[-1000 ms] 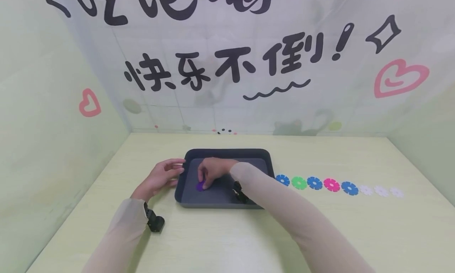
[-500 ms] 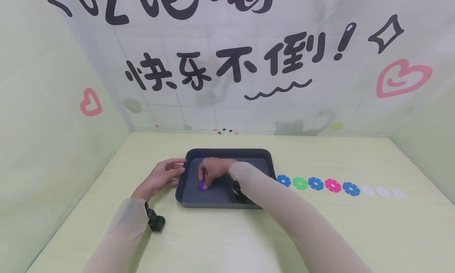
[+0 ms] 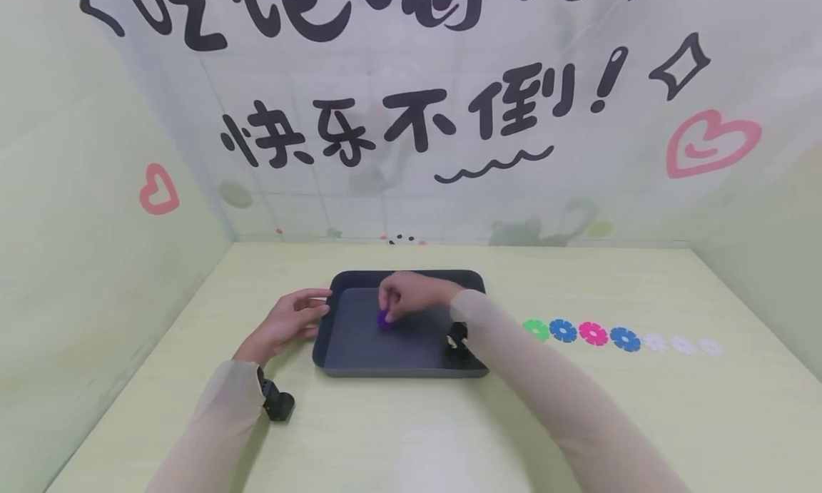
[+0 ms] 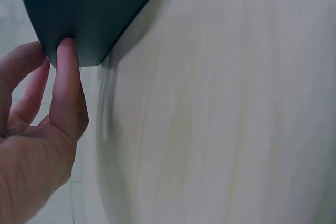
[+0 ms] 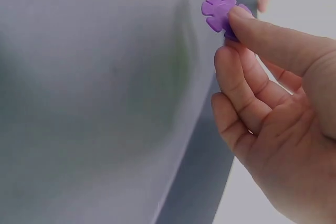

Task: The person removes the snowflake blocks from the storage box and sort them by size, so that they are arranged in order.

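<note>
A dark grey tray stands on the table, with the bare tray floor showing around my right hand. My right hand is over the tray and pinches a purple snowflake building disc between thumb and fingers. In the head view this disc looks raised off the tray floor. At the tray's left end, my left hand touches the outer wall. The left wrist view shows the thumb against that wall, with the other fingers loosely bent near its corner.
Right of the tray runs a row of snowflake discs: green, blue, pink, another blue and several whitish ones. The right sleeve crosses the tray's right edge. A printed wall covering closes off the back.
My right hand has lifted the purple snowflake building disc from the left part of the tray and moved it right and away from me. My left hand stays at the tray's left wall.
</note>
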A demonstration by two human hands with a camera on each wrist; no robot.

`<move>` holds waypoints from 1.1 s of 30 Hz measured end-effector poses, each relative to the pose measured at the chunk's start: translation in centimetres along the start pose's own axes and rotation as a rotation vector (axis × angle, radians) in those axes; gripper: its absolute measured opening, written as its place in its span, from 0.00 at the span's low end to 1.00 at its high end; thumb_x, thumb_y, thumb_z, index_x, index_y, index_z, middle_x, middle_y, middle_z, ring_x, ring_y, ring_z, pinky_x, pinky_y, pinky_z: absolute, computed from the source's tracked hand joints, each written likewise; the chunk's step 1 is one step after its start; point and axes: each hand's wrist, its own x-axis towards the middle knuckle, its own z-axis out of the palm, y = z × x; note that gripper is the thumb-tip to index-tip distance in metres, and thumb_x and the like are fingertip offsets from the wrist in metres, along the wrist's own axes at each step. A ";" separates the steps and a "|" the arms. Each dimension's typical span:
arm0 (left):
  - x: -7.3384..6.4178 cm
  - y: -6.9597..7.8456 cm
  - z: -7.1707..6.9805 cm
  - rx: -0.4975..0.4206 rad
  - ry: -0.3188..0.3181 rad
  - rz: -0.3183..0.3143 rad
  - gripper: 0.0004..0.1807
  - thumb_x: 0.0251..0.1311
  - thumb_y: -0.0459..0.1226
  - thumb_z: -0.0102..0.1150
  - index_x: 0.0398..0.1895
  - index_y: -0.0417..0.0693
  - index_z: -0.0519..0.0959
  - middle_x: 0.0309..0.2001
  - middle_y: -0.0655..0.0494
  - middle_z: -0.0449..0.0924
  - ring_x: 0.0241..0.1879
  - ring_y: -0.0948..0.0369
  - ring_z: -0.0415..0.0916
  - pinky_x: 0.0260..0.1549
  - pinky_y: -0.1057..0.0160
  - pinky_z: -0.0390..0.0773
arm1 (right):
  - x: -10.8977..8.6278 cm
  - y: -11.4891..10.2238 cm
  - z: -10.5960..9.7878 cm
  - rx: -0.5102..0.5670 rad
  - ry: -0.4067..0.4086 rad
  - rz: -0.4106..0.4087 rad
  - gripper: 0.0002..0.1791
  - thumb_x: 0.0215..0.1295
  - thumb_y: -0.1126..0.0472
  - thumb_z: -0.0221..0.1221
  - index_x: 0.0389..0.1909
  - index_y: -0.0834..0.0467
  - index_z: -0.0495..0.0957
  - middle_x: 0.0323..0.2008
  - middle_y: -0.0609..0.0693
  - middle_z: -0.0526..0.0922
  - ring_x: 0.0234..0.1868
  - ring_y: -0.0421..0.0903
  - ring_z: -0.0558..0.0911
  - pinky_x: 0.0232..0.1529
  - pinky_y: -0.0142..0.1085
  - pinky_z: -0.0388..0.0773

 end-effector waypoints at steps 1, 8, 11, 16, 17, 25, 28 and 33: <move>0.0 0.0 0.0 0.005 -0.001 0.000 0.25 0.61 0.31 0.54 0.62 0.35 0.64 0.53 0.35 0.67 0.38 0.62 0.74 0.32 0.66 0.80 | -0.6 0.2 -0.4 0.002 0.016 0.005 0.08 0.51 0.71 0.65 0.30 0.61 0.75 0.23 0.47 0.78 0.25 0.40 0.76 0.27 0.29 0.74; -0.1 0.0 -0.1 0.016 -0.011 -0.006 0.27 0.60 0.32 0.56 0.62 0.34 0.63 0.52 0.35 0.68 0.39 0.62 0.74 0.33 0.65 0.79 | -5.1 2.4 -2.4 -0.024 0.144 0.025 0.08 0.51 0.70 0.64 0.29 0.60 0.75 0.23 0.46 0.77 0.25 0.39 0.75 0.28 0.30 0.74; -0.2 0.0 -0.2 0.016 -0.015 -0.008 0.27 0.61 0.33 0.56 0.62 0.33 0.63 0.52 0.35 0.67 0.39 0.61 0.74 0.33 0.65 0.79 | -7.3 3.1 -3.1 -0.013 0.201 0.040 0.07 0.52 0.69 0.64 0.30 0.61 0.75 0.23 0.47 0.77 0.25 0.40 0.75 0.28 0.32 0.74; -0.3 0.0 -0.2 0.015 -0.019 -0.009 0.27 0.61 0.33 0.56 0.62 0.34 0.63 0.52 0.36 0.67 0.39 0.62 0.74 0.33 0.66 0.79 | -11.3 4.2 -4.0 0.011 0.281 0.097 0.07 0.54 0.68 0.63 0.30 0.61 0.75 0.22 0.48 0.76 0.26 0.43 0.74 0.29 0.35 0.74; -0.3 0.0 -0.2 0.016 -0.020 -0.008 0.27 0.61 0.33 0.56 0.62 0.34 0.63 0.52 0.36 0.67 0.39 0.62 0.74 0.32 0.66 0.79 | -12.1 4.6 -4.1 0.014 0.294 0.104 0.07 0.54 0.68 0.63 0.30 0.60 0.74 0.23 0.47 0.76 0.26 0.43 0.74 0.30 0.36 0.74; -0.5 0.0 -0.2 0.005 -0.019 -0.009 0.27 0.61 0.33 0.56 0.62 0.34 0.63 0.51 0.37 0.68 0.39 0.63 0.74 0.33 0.65 0.79 | -18.7 6.5 -4.5 0.009 0.379 0.169 0.06 0.55 0.68 0.62 0.30 0.60 0.73 0.24 0.49 0.74 0.28 0.46 0.73 0.30 0.35 0.75; -0.5 -0.1 -0.2 0.000 -0.018 -0.011 0.28 0.61 0.33 0.56 0.62 0.34 0.62 0.52 0.37 0.67 0.39 0.62 0.74 0.33 0.65 0.79 | -21.3 7.3 -4.6 0.013 0.394 0.208 0.07 0.55 0.67 0.62 0.31 0.60 0.72 0.24 0.50 0.72 0.27 0.45 0.72 0.30 0.33 0.74; -0.4 0.0 -0.2 -0.006 -0.022 -0.012 0.28 0.61 0.34 0.56 0.63 0.34 0.62 0.52 0.36 0.67 0.40 0.62 0.74 0.34 0.64 0.79 | -26.0 9.4 -4.7 -0.010 0.466 0.257 0.08 0.55 0.65 0.63 0.31 0.61 0.73 0.25 0.49 0.73 0.26 0.43 0.72 0.27 0.31 0.74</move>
